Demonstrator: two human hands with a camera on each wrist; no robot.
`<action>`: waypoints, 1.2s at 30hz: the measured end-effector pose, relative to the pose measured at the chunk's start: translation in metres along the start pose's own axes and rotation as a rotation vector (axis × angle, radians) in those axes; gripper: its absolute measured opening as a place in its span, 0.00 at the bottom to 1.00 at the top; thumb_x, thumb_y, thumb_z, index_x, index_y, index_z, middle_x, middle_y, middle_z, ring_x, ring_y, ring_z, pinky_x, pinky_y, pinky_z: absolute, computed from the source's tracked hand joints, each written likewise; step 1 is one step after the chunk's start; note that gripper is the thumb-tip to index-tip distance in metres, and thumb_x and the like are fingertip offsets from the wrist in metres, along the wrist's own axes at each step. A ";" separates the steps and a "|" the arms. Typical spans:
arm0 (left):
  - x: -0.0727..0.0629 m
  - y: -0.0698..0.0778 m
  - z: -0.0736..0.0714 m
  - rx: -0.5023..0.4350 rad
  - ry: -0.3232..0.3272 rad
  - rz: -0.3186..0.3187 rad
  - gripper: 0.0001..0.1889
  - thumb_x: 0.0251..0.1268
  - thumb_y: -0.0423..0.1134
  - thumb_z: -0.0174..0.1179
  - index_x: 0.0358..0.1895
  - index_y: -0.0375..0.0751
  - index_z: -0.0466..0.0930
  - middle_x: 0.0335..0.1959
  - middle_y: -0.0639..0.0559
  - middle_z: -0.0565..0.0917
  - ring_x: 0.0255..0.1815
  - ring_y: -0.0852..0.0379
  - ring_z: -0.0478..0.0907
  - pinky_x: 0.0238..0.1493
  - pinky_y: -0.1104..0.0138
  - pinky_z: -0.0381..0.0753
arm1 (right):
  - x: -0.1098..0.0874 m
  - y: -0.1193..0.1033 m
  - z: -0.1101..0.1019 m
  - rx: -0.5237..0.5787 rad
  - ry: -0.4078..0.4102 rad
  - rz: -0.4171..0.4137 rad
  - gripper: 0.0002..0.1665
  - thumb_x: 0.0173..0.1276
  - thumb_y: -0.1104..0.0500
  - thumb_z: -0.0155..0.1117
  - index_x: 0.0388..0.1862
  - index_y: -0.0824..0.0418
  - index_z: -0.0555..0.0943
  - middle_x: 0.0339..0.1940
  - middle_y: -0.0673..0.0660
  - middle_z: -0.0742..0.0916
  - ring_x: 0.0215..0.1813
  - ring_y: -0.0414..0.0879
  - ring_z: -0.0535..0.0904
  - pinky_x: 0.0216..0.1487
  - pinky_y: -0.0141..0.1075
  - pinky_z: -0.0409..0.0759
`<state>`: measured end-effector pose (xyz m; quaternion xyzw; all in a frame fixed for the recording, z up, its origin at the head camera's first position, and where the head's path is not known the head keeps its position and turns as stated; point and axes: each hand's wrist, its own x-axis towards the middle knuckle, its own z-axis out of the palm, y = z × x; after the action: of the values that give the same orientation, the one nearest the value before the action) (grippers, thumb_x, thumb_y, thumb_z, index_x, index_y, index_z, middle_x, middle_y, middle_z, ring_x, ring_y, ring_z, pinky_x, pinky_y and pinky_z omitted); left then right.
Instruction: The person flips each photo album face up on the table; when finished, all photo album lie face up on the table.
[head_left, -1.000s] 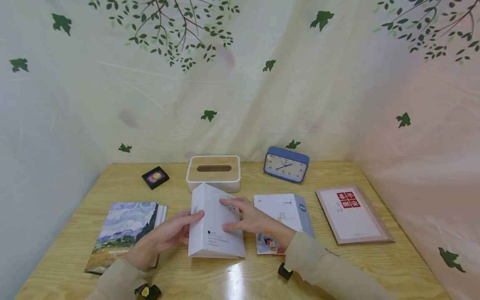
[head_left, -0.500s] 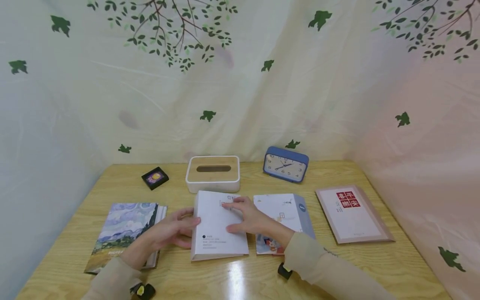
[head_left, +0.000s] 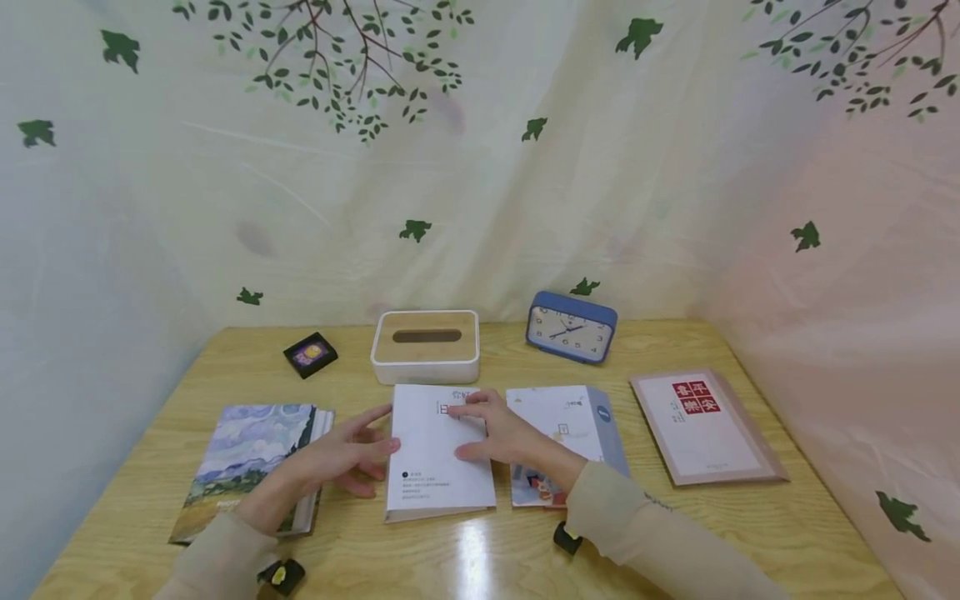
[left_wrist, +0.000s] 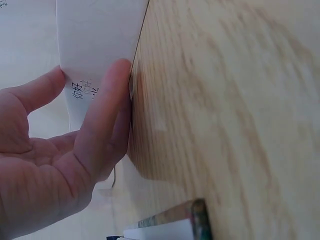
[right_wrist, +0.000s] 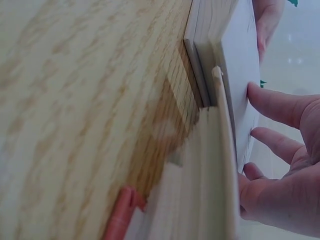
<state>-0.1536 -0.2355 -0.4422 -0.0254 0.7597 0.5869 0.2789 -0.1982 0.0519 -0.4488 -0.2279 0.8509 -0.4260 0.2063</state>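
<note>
A photo album (head_left: 251,450) with a painted landscape cover lies left of the left hand, partly hidden by the forearm; a small black box (head_left: 311,356) sits beyond that hand. The left hand (head_left: 341,458) is spread loosely, thumb at the cover edge, fingers along the spine of a white paperback book (head_left: 423,450); whether any fingertip reaches underneath, I cannot tell. The book lies flat between both hands, with a tissue box (head_left: 425,346) beyond it. The right hand (head_left: 506,429), fingers apart, rests its fingertips on the cover. Just right of its fingers lies a white-and-blue book (head_left: 555,417), partly covered by the wrist; a blue alarm clock (head_left: 572,329) stands beyond. A pink-bordered book (head_left: 708,442) lies farther right.
</note>
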 end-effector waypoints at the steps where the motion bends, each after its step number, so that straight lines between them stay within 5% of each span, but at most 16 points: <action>1: -0.001 0.000 0.000 -0.004 -0.011 0.000 0.46 0.71 0.51 0.65 0.83 0.49 0.46 0.62 0.35 0.71 0.41 0.45 0.82 0.35 0.53 0.88 | 0.000 0.000 0.000 0.006 0.002 0.003 0.35 0.64 0.55 0.77 0.70 0.51 0.78 0.76 0.63 0.64 0.75 0.62 0.61 0.73 0.60 0.60; 10: -0.003 0.001 0.000 -0.028 -0.053 0.007 0.47 0.73 0.50 0.62 0.84 0.50 0.41 0.63 0.34 0.70 0.38 0.47 0.82 0.35 0.55 0.88 | 0.000 -0.003 -0.003 -0.009 -0.023 0.022 0.36 0.65 0.55 0.76 0.72 0.50 0.76 0.77 0.63 0.62 0.76 0.62 0.60 0.74 0.58 0.60; 18: -0.004 -0.001 -0.004 -0.032 -0.083 0.012 0.47 0.75 0.50 0.60 0.84 0.50 0.37 0.70 0.31 0.64 0.40 0.45 0.83 0.37 0.54 0.88 | -0.002 -0.010 -0.007 -0.129 -0.107 -0.004 0.41 0.65 0.56 0.76 0.76 0.53 0.72 0.74 0.63 0.63 0.65 0.55 0.69 0.66 0.49 0.71; 26: -0.007 0.007 -0.005 -0.002 -0.044 -0.008 0.46 0.73 0.48 0.62 0.84 0.48 0.41 0.66 0.34 0.69 0.43 0.45 0.84 0.39 0.51 0.87 | -0.005 -0.013 -0.008 -0.134 -0.132 -0.002 0.41 0.64 0.56 0.77 0.75 0.54 0.72 0.74 0.63 0.64 0.68 0.56 0.67 0.68 0.50 0.70; 30: -0.008 0.013 -0.005 0.026 0.002 0.001 0.45 0.71 0.47 0.64 0.83 0.47 0.46 0.65 0.35 0.69 0.44 0.44 0.84 0.41 0.50 0.87 | -0.010 -0.016 -0.015 -0.125 -0.158 0.017 0.40 0.65 0.55 0.76 0.75 0.53 0.73 0.72 0.63 0.66 0.62 0.53 0.71 0.63 0.48 0.73; 36: -0.021 0.030 -0.012 0.079 0.012 0.044 0.44 0.70 0.42 0.65 0.82 0.46 0.48 0.67 0.34 0.66 0.49 0.44 0.82 0.44 0.49 0.86 | -0.015 -0.020 -0.029 -0.071 -0.246 0.008 0.37 0.68 0.53 0.73 0.75 0.54 0.72 0.59 0.53 0.80 0.54 0.48 0.79 0.53 0.40 0.79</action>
<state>-0.1516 -0.2427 -0.4046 -0.0008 0.7843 0.5622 0.2622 -0.1977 0.0681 -0.4141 -0.2823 0.8345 -0.3638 0.3025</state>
